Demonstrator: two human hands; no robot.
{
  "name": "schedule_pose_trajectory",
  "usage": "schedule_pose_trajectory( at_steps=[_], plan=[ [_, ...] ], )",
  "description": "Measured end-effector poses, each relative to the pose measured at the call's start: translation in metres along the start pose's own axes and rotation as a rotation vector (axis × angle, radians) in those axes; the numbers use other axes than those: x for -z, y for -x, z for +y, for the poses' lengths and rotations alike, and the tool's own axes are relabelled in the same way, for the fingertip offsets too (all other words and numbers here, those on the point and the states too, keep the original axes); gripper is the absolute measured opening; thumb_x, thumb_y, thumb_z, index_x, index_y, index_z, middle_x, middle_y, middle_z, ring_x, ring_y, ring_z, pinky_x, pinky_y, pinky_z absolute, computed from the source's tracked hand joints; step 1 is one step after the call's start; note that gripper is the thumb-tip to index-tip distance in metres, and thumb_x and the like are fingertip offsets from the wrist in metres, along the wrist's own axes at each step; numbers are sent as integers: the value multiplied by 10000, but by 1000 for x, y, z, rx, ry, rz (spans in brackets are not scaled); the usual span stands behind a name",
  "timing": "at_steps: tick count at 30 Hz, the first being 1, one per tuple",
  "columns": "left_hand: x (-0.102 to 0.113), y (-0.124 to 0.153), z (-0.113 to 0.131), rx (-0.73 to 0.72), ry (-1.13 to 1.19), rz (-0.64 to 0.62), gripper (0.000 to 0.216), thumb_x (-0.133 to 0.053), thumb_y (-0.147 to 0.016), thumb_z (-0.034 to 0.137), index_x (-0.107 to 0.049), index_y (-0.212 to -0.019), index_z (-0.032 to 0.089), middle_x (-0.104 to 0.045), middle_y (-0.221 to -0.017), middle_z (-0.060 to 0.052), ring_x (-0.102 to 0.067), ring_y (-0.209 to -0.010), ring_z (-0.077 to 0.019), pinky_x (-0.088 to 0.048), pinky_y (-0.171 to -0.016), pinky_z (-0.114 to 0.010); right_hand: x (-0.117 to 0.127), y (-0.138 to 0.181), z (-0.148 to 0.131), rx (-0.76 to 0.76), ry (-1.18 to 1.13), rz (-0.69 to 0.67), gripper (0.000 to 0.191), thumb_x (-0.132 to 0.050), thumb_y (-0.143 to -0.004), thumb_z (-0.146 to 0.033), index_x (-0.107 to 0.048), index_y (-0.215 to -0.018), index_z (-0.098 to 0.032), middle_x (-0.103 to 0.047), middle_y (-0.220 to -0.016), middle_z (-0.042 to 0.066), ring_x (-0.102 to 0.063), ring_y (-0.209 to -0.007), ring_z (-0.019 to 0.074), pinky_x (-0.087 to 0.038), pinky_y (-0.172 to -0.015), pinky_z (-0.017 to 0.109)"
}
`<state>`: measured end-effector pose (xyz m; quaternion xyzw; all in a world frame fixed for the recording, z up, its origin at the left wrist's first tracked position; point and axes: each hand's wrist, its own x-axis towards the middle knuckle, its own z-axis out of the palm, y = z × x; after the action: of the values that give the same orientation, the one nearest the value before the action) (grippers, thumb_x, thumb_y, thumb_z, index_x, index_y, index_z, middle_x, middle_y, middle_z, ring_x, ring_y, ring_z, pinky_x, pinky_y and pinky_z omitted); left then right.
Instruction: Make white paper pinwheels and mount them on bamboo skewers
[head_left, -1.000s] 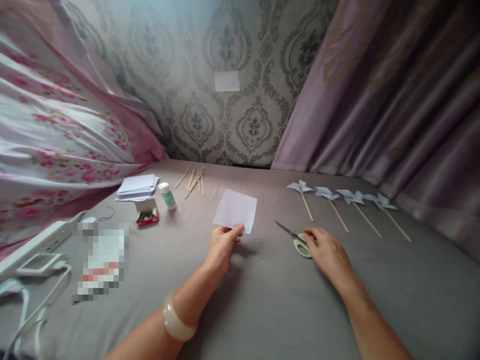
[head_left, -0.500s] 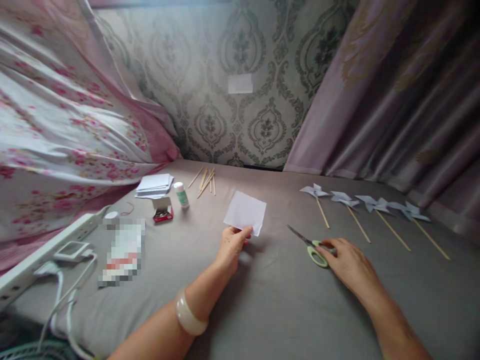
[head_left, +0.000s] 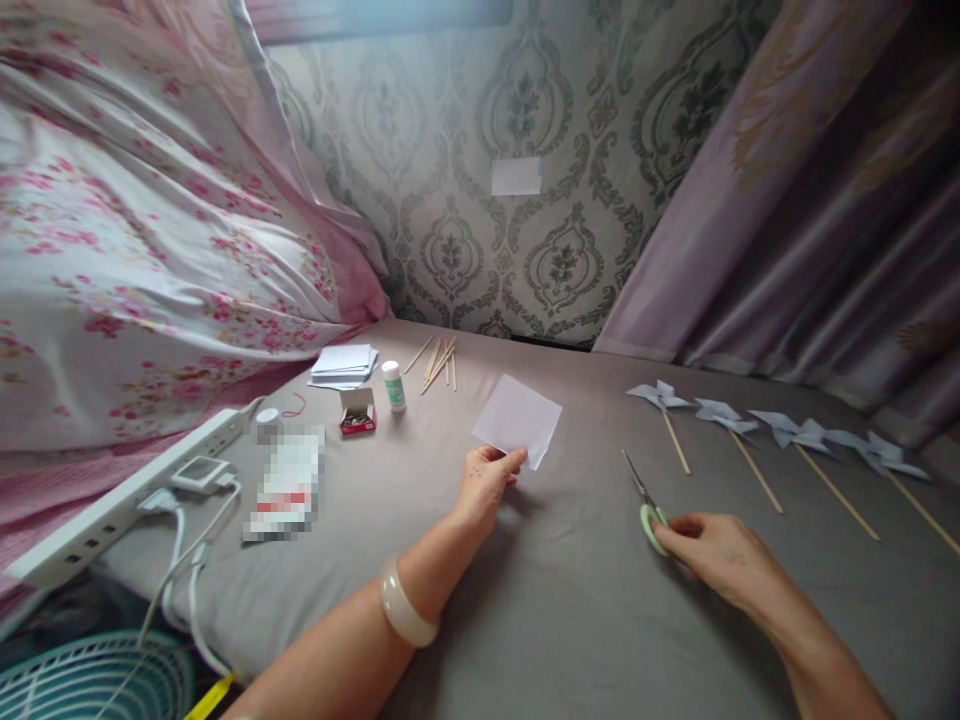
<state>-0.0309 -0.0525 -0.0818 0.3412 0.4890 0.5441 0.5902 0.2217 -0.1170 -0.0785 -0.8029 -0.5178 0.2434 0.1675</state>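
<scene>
At the far left, a power strip (head_left: 112, 505) is lying along the edge of the grey sheet (head_left: 562, 620), outside the working area. Further in, the supplies are sitting in one group within reach of my left arm. A stack of paper squares (head_left: 345, 363) is lying at the back, with an open red box (head_left: 358, 415) just in front of it. A glue bottle (head_left: 393, 386) is standing upright beside the box, and loose wooden sticks (head_left: 439, 362) are lying fanned out behind. My left hand (head_left: 487, 485) is pinching the white paper square (head_left: 517, 418) by its near edge, thumb on top and fingers pressing from below. This grip is lifting the far part of the square off the sheet and, as I judge it, leaving nearly all of the paper free of my fingers. The square is sitting near the middle of the sheet, between the supplies and the scissors (head_left: 643, 492). The scissors are lying flat, blades shut and pointing away from me, so the green handle is facing my right hand (head_left: 720, 555). That hand is resting palm down with its fingers curling together onto the handle; I cannot tell whether a finger is passing through the loop. To the right, four pinwheels (head_left: 780, 430) are lying side by side, well apart from both hands.
</scene>
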Motion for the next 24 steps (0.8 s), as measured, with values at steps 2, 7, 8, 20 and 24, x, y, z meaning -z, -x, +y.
schedule_pose_trajectory(
  at_steps=[2, 7, 8, 20, 24],
  plan=[
    [1, -2, 3, -16, 13, 8, 287, -792, -467, 370, -633, -574, 157, -598, -583, -31, -499, -562, -126, -365, -560, -262, 0, 1, -6, -43, -392, -54, 372, -690, -636, -526, -679, -661, -155, -541, -475, 12, -436, -434, 110, -301, -429, 238],
    [6, -5, 15, -54, 61, 48, 359, -832, -442, 410, -614, -561, 150, -579, -559, -24, -498, -547, -118, -375, -557, -264, -1, 17, -30, -27, -1172, -271, 420, -915, -378, -302, -638, -663, -165, -601, -692, -3, -374, -505, 37, -330, -391, 130],
    [7, -5, 17, -54, 77, 51, 367, -839, -437, 410, -615, -563, 148, -578, -559, -23, -498, -545, -115, -376, -556, -262, -3, 22, -34, -32, -1236, -314, 434, -925, -377, -303, -635, -669, -167, -587, -687, -13, -332, -483, 23, -308, -369, 117],
    [5, -5, 25, 25, 221, 11, 391, -882, -388, 332, -603, -582, 138, -590, -550, -5, -519, -535, -87, -392, -529, -219, -30, 52, -58, 132, -1102, -601, 605, -690, -634, -728, -619, -704, -131, -542, -678, 6, -281, -455, 9, -266, -357, 129],
    [-8, -6, 42, 36, 249, 14, 394, -887, -378, 277, -578, -580, 139, -583, -540, 11, -504, -511, -67, -380, -502, -199, -31, 51, -61, 155, -926, -511, 677, -666, -587, -783, -622, -696, -117, -566, -611, 13, -356, -432, 29, -315, -394, 182]
  ],
)
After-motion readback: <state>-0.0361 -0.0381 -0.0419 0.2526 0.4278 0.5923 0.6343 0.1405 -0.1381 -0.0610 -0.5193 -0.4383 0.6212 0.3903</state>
